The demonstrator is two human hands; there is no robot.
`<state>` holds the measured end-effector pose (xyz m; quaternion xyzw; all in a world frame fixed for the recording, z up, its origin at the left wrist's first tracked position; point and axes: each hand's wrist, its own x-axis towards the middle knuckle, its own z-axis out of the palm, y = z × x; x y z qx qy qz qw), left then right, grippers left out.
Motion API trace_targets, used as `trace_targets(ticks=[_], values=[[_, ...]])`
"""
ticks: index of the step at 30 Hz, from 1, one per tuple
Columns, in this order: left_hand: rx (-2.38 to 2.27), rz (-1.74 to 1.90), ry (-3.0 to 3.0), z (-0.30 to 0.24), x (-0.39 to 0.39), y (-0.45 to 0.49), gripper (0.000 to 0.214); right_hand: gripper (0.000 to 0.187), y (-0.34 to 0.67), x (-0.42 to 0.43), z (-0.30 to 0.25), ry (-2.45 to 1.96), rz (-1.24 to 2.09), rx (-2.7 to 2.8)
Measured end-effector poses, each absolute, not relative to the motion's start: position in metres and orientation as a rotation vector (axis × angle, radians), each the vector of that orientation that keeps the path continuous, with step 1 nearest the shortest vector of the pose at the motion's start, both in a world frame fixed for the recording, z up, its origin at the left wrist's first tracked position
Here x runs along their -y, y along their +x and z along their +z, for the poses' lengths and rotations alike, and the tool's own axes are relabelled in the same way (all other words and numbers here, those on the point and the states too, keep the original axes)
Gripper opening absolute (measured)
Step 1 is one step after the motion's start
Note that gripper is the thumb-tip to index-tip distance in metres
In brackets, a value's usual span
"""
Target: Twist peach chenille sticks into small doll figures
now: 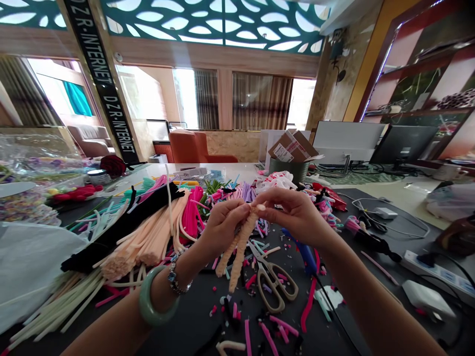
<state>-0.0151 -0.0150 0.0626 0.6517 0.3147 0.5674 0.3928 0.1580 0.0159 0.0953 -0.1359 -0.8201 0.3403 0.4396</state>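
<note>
Between my two hands hangs a peach figure of coiled pipe cleaner (241, 247), with two long leg-like strands pointing down. My left hand (226, 222) pinches its upper part from the left, thumb against fingers. At the top end, my right hand (293, 212) closes thumb and forefinger on a pale tip of the same piece. Just below my hands lie scissors (274, 279) with beige handles, their blades partly behind the figure. A blue glue gun (306, 254) rests to the right of the scissors, partly hidden by my right forearm.
Bundles of peach pipe cleaners (148, 237), black ones (122, 227) and pink ones (193, 212) lie at left. Pink and black offcuts scatter over the dark table. At right are a power strip (438, 272) and a white adapter (426, 301). A cardboard box (293, 147) and monitors stand behind.
</note>
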Motion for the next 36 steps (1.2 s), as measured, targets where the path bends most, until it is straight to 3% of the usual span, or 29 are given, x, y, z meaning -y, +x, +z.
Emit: trace_targets(ticks=[8,25,36], values=[[-0.808,1.500,1.604,0.061,0.016,-0.014,0.033,0.017,0.160,-0.010,0.097,-0.317,0.755,2.076],[-0.871,1.464,1.772,0.065,0.021,-0.013,0.030,0.004,0.158,-0.008,0.097,-0.344,0.667,2.086],[-0.874,1.237,1.640,0.081,0.023,-0.022,0.031,0.005,0.160,-0.009,0.097,-0.359,0.481,2.073]])
